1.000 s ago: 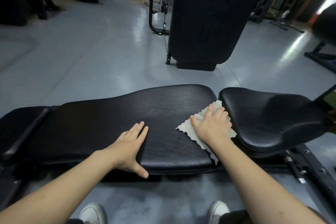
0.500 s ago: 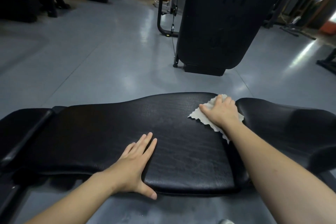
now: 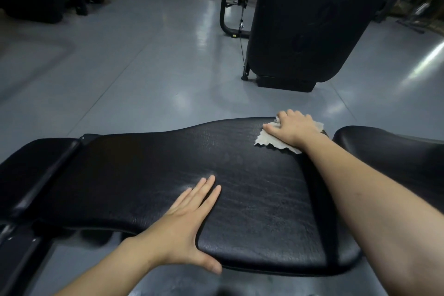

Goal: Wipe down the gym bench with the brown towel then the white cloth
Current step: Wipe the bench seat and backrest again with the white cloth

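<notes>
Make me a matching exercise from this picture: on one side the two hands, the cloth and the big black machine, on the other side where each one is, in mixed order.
Things:
1. left hand
2. right hand
3. white cloth
4. black machine

Places:
A. standing on the grey floor beyond the bench
B. flat on the near edge of the bench pad, fingers straight
C. on the far right corner of the pad, pressing down on the cloth
D. spread on the pad, partly under a hand

Pairs: 1-B, 2-C, 3-D, 4-A
</notes>
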A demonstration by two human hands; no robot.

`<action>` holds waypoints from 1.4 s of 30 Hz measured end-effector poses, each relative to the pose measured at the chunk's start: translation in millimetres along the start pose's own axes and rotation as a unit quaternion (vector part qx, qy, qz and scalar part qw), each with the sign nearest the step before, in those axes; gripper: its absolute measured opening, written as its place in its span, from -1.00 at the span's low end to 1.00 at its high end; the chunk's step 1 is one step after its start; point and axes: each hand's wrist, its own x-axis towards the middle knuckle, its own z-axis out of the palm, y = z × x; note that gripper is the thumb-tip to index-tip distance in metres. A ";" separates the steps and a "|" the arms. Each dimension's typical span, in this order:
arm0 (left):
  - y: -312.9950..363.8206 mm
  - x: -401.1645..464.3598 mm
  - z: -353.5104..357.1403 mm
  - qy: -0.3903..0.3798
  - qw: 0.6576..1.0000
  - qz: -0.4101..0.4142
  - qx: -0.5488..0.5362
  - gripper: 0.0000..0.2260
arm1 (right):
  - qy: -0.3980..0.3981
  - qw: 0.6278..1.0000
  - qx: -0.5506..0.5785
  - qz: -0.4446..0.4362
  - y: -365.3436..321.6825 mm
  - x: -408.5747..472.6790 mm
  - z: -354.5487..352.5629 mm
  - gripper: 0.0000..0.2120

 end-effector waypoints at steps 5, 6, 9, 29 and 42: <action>-15.9 2.9 -4.6 0.029 1.000 0.004 0.004 -0.29 | 0.007 0.999 -0.033 -0.018 -18.3 -4.5 2.9 -0.21; -17.6 2.6 -3.8 0.043 0.999 0.006 0.011 -0.35 | 0.006 0.999 -0.035 -0.022 -21.8 -5.5 3.1 -0.19; -15.9 0.0 5.2 0.096 0.995 0.002 0.040 -0.41 | 0.003 0.999 -0.033 -0.036 -29.7 -6.7 5.3 -0.17; -13.1 8.3 23.9 0.299 0.929 -0.220 -0.012 -0.41 | -0.013 0.992 -0.013 -0.122 -166.5 29.2 16.2 -0.23; -19.5 11.6 26.7 0.301 0.932 -0.198 -0.032 -0.41 | -0.005 0.977 0.013 -0.213 -285.9 16.1 35.8 -0.28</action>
